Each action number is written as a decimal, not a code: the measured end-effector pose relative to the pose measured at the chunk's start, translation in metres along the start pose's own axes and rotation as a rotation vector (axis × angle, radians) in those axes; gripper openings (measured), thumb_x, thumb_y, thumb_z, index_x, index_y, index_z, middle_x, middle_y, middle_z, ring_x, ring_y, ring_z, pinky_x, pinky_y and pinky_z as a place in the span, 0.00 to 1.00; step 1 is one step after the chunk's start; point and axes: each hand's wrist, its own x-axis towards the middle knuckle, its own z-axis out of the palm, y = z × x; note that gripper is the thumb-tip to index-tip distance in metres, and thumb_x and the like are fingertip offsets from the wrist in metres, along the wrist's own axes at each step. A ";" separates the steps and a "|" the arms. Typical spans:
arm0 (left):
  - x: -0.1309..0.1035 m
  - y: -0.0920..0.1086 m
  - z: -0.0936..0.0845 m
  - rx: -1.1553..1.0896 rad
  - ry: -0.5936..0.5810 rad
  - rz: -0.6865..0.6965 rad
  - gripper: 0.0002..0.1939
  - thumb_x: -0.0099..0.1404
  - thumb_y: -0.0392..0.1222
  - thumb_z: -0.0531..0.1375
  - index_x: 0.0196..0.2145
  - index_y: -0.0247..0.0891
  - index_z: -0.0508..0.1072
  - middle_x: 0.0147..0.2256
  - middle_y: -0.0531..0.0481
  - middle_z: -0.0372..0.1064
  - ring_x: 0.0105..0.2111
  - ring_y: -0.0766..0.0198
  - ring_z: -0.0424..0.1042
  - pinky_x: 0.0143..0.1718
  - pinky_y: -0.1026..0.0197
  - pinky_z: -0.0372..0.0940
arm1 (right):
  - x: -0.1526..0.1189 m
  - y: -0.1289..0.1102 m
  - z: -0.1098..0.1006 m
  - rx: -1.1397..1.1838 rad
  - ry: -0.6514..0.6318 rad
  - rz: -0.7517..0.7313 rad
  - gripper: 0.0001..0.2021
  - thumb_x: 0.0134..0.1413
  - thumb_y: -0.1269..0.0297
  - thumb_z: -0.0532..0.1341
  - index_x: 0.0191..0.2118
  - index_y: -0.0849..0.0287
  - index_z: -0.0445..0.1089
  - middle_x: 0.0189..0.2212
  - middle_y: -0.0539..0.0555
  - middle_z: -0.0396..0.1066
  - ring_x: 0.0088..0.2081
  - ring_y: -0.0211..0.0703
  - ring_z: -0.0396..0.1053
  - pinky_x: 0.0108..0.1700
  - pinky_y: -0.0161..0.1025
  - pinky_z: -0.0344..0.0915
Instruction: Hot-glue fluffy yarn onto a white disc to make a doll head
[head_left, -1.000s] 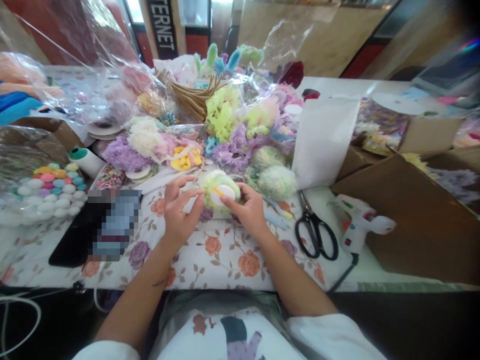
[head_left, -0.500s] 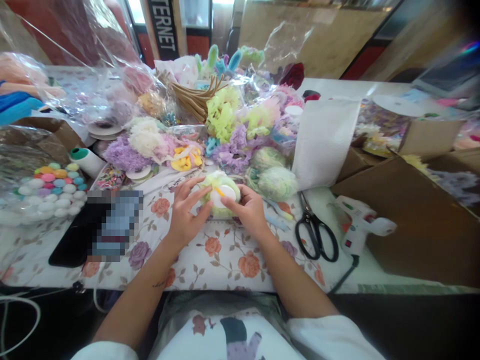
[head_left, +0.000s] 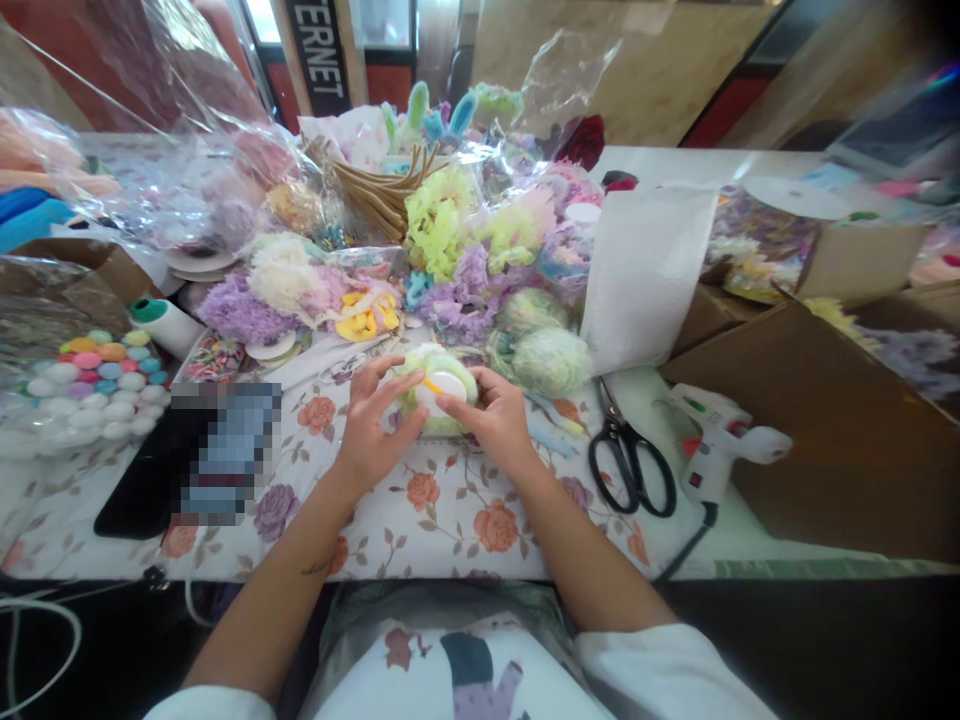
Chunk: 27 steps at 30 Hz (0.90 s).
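Between my hands is a fluffy pale yellow-green yarn piece point(head_left: 429, 358) with a round white disc point(head_left: 452, 386) on its near face. A short orange-yellow strip point(head_left: 433, 386) lies across the disc's left edge. My left hand point(head_left: 379, 415) grips the piece from the left, its fingertips on the fluff and by the strip. From the other side, my right hand point(head_left: 495, 412) has its thumb on the disc and its fingers curled behind the rim. Just beyond my right hand rest balls of pale green yarn point(head_left: 551, 360).
Black-handled scissors point(head_left: 632, 468) and a white glue gun point(head_left: 709, 440) lie to the right, beside a cardboard box point(head_left: 817, 430). A phone point(head_left: 229, 455) and a bag of pompoms point(head_left: 105, 385) are at left. Yarn bundles point(head_left: 442, 225) and brown stems point(head_left: 382, 190) fill the back.
The whole view has shifted slightly. Both hands keep their hold on the fluffy piece, with little visible movement of the fingers.
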 end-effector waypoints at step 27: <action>0.003 -0.001 -0.011 0.037 0.095 0.062 0.24 0.69 0.51 0.55 0.60 0.42 0.64 0.59 0.40 0.61 0.61 0.50 0.58 0.63 0.43 0.53 | -0.005 -0.014 -0.002 -0.214 -0.156 -0.149 0.15 0.44 0.55 0.70 0.35 0.59 0.73 0.29 0.49 0.73 0.29 0.39 0.66 0.31 0.36 0.61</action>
